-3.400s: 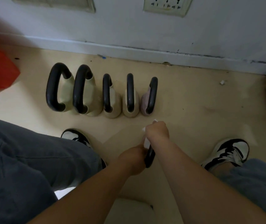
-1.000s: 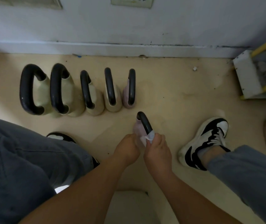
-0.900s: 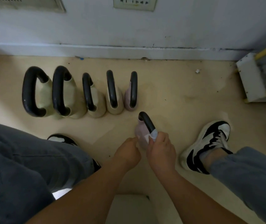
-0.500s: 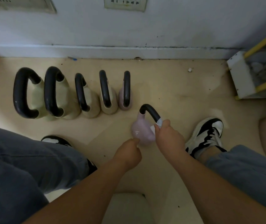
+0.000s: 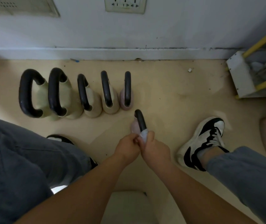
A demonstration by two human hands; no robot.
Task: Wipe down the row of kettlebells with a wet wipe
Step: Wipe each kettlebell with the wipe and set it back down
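Pink kettlebell point(image 5: 134, 126) pulled out of the row point(image 5: 74, 94) for access. Right hand point(image 5: 155, 149) pinches wet wipe point(image 5: 143, 134) round its handle; left hand point(image 5: 126, 148) curled alongside, probably steadying.

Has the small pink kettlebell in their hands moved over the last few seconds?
Yes. The pink kettlebell has come closer to the row's pink one, away from the person.

Hidden and cropped parts around the pink kettlebell

The right hand point(image 5: 155, 148) covers the near end of the pink kettlebell's handle point(image 5: 140, 121), and most of the wet wipe point(image 5: 143, 134) is buried under its fingers point(image 5: 150, 135). The left hand point(image 5: 126, 148) hides the bell's near side. The wall socket point(image 5: 125, 4) and vent point(image 5: 20, 5) are cut off at the top edge, the yellow-framed rack point(image 5: 242, 75) at the right.
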